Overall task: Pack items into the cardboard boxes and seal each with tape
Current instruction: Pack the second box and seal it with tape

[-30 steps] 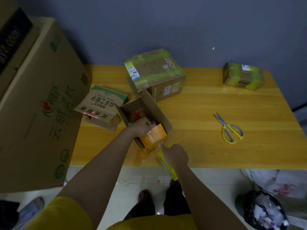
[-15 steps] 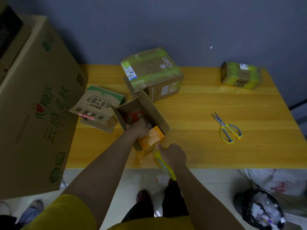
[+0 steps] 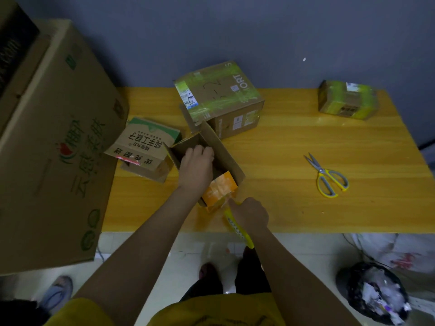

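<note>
Near the surface's (image 3: 282, 161) front edge, our left hand (image 3: 196, 167) reaches into the open cardboard box (image 3: 226, 158), its grip unclear; our right hand (image 3: 250, 214) clamps a yellow strip (image 3: 237, 228).

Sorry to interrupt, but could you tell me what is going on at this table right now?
A person is packing a small open cardboard box at the front of the wooden table. Their left hand reaches down into it, while the right hand grips a yellow tool beside the box's orange flap. Two boxes wrapped in green tape sit further back, and scissors lie unused to the right.
</note>
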Action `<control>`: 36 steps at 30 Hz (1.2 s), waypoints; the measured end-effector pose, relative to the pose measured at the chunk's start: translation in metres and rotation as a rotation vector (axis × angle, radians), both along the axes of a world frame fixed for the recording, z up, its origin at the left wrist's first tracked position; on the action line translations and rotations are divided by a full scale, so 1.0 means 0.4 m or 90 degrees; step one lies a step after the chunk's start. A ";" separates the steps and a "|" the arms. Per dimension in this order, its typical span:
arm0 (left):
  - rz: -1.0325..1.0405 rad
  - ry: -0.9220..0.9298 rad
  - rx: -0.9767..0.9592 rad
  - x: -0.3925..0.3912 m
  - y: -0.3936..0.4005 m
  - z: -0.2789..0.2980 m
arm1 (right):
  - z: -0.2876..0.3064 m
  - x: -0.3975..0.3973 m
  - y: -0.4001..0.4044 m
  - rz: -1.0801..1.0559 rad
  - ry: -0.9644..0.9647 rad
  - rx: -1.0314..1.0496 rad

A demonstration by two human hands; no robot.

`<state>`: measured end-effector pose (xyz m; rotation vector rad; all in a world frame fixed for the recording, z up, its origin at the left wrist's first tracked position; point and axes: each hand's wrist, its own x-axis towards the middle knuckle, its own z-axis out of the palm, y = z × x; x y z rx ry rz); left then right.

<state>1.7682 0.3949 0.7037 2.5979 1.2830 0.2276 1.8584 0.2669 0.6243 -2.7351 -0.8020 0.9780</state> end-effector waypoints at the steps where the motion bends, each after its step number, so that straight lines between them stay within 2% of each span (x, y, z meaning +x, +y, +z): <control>1: -0.014 -0.012 -0.005 -0.002 -0.009 0.001 | -0.003 -0.001 0.001 -0.001 0.006 -0.003; 7: -0.029 0.148 -0.166 0.016 -0.049 -0.034 | -0.007 -0.003 0.001 0.002 -0.006 0.017; 12: 0.039 0.084 -0.314 0.017 -0.036 -0.054 | -0.004 -0.003 0.004 -0.006 0.004 0.010; 19: -0.001 0.091 -0.365 0.016 0.000 -0.056 | 0.007 -0.004 -0.004 -0.017 0.037 0.038; 28: 0.024 0.079 -0.288 0.015 0.007 -0.067 | 0.029 -0.018 -0.044 -0.051 0.095 0.128; 36: 0.028 0.101 -0.309 0.015 -0.001 -0.079 | 0.051 -0.037 -0.088 -0.081 0.096 0.191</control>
